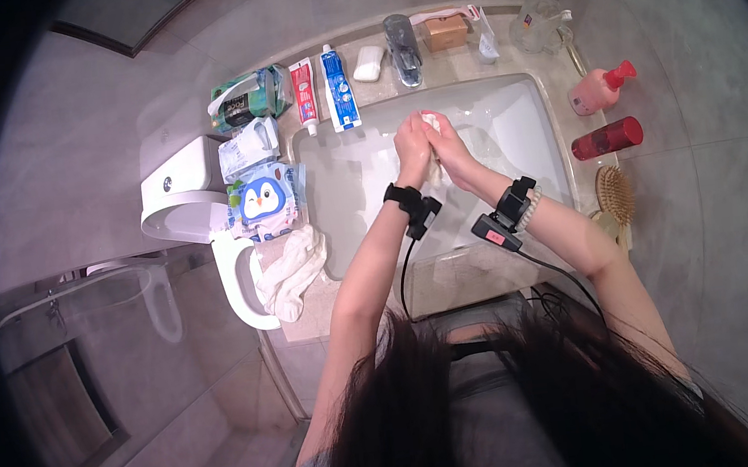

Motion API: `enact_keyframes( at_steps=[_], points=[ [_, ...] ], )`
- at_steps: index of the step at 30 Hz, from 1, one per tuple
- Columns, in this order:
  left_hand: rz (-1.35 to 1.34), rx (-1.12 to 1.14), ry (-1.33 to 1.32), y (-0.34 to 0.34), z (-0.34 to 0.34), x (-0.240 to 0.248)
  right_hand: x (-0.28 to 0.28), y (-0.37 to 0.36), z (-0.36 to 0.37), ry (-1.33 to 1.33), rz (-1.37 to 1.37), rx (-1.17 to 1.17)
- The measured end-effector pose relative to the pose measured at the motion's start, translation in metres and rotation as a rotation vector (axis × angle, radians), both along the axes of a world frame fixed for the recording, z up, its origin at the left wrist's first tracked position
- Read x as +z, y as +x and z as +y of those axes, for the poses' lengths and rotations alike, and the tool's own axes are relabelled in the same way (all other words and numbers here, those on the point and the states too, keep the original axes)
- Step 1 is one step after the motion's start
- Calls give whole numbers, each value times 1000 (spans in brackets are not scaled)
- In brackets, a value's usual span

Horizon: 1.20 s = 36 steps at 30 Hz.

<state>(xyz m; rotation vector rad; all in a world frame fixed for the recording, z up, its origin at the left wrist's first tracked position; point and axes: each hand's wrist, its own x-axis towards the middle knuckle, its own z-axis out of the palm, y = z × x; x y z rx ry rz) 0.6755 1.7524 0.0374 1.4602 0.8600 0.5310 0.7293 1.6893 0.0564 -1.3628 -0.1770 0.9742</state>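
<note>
Over the white sink (pixel 361 244), my left hand (pixel 413 150) and my right hand (pixel 451 147) are pressed together, fingers closed around something white and soft-looking (pixel 434 172). A bit of it shows at the fingertips and more hangs down between the palms. It looks like a wet cloth, but the hands hide most of it. Just beyond the hands, a grey tap (pixel 404 55) stands at the sink's back edge. A white bar of soap (pixel 368 64) lies to the left of the tap.
Left of the sink are a red tube (pixel 304 94), a blue tube (pixel 340 88), wipes packs (pixel 264 199) and a crumpled white cloth (pixel 292 273). A small brown box (pixel 447 34) sits behind. At right stand a pink pump bottle (pixel 599 90), red bottle (pixel 608 138) and hairbrush (pixel 614 192).
</note>
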Motion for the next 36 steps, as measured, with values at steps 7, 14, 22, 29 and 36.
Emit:
enact_keyframes(
  at_steps=[7,14,22,29,36],
  points=[
    [86,-379,-97,-28,8,22,0,36,-22,-74,-526,54],
    [-393,-499,-1099,-48,-23,21,13,33,-6,176,101,-172],
    [-510,42,-1152,-18,-26,-6,32,1,-22,179,-848,179],
    [-657,-15,-1340,5,-34,-9,28,10,-20,15,-1148,127],
    [-638,-90,-1254,4,-31,-18,25,11,-25,-130,-1141,156]
  ],
)
